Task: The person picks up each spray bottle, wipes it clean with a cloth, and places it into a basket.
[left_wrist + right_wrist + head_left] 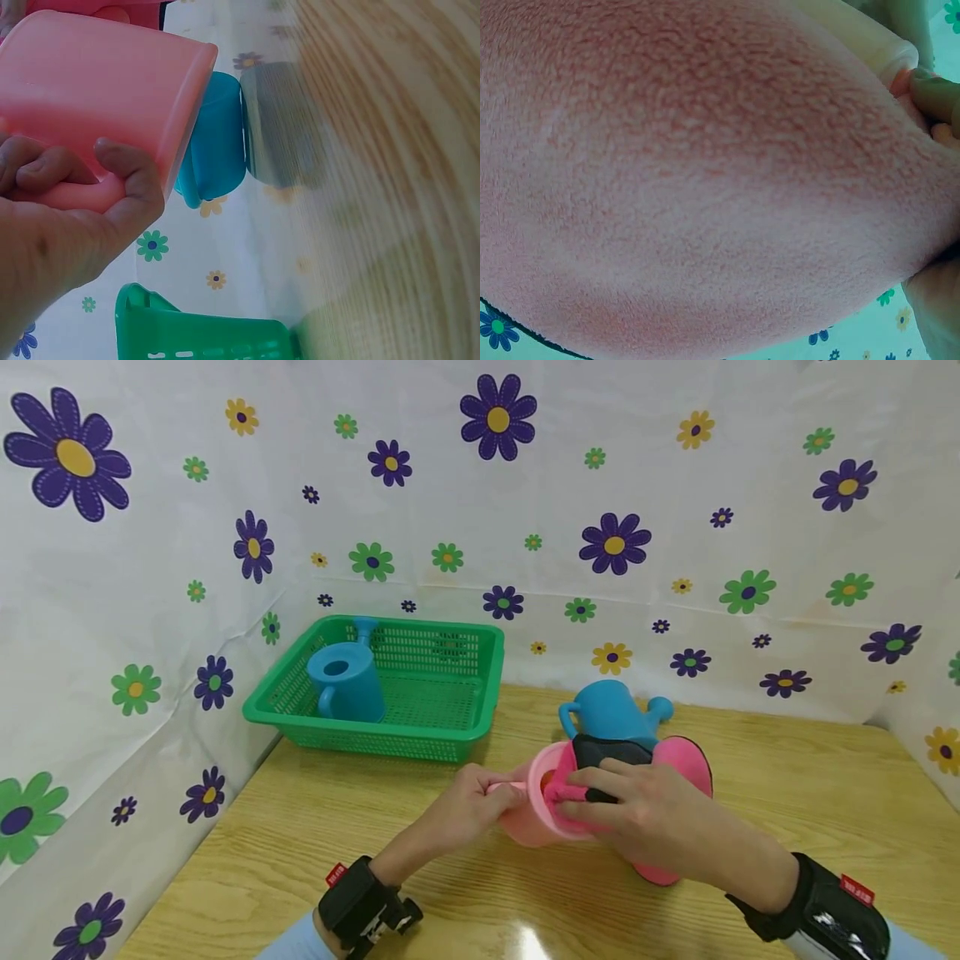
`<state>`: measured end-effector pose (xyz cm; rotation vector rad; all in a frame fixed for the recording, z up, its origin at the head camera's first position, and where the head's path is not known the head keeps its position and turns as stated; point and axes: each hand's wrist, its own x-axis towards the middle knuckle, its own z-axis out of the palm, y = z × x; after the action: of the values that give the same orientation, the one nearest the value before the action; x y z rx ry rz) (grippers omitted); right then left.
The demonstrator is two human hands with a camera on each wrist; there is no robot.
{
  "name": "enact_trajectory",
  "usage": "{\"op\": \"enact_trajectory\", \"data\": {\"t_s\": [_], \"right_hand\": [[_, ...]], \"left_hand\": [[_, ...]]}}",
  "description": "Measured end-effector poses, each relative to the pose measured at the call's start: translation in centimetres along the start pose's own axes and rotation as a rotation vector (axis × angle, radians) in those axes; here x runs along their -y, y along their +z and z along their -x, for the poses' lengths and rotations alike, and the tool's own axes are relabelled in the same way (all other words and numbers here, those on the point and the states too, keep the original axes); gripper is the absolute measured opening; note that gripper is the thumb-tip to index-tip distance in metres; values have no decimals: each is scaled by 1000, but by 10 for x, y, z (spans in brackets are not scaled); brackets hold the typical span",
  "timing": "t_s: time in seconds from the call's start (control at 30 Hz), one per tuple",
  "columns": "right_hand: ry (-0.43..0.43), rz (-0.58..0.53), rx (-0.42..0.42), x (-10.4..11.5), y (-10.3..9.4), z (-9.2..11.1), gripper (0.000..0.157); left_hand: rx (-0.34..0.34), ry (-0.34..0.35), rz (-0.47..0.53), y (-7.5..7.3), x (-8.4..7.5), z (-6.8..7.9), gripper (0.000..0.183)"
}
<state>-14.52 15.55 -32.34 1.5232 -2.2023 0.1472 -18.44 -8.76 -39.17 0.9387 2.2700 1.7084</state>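
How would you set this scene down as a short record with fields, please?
Left grip: holds the handle of the pink container
Right grip: holds a pink-and-black cloth, part of it inside the container's mouth
Green basket: on the table, one blue watering can inside
Second blue watering can: on the table, beyond the pink container
Backdrop: white with purple, green and yellow flowers

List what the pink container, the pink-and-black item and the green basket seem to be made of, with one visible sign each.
Pink container: probably smooth, satin plastic; its colour is even, with soft shine.
Pink-and-black item: its pink part looks like fleece or towelling; short, ruffled pile shows close up.
Green basket: likely moulded plastic, lightly glossy; regular openings pierce its walls.
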Motion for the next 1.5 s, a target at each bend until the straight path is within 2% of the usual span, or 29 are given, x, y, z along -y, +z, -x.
{"op": "enact_trajectory", "data": {"t_s": [0.13, 0.23, 0.5, 0.73, 1.0, 1.2, 1.5], "right_hand": [[0, 8, 36, 2, -2, 4, 44], [-11, 3, 41, 3, -3, 7, 42], [-24, -17, 29, 3, -6, 11, 43], [-6, 24, 40, -1, -7, 12, 47], [0, 8, -59, -4, -3, 13, 44], [32, 28, -65, -6, -2, 12, 44], [152, 31, -125, -11, -1, 11, 46]], "left_hand": [[-2, -5, 22, -3, -12, -1, 38], [-11, 14, 30, -3, -14, 0, 36], [-28, 68, 53, -4, 5, -2, 37], [-28, 94, 52, -6, 8, -2, 38], [-26, 95, 48, -7, 10, 1, 40], [-22, 100, 37, -6, 9, 1, 39], [-16, 101, -2, -6, 11, 3, 38]]}}
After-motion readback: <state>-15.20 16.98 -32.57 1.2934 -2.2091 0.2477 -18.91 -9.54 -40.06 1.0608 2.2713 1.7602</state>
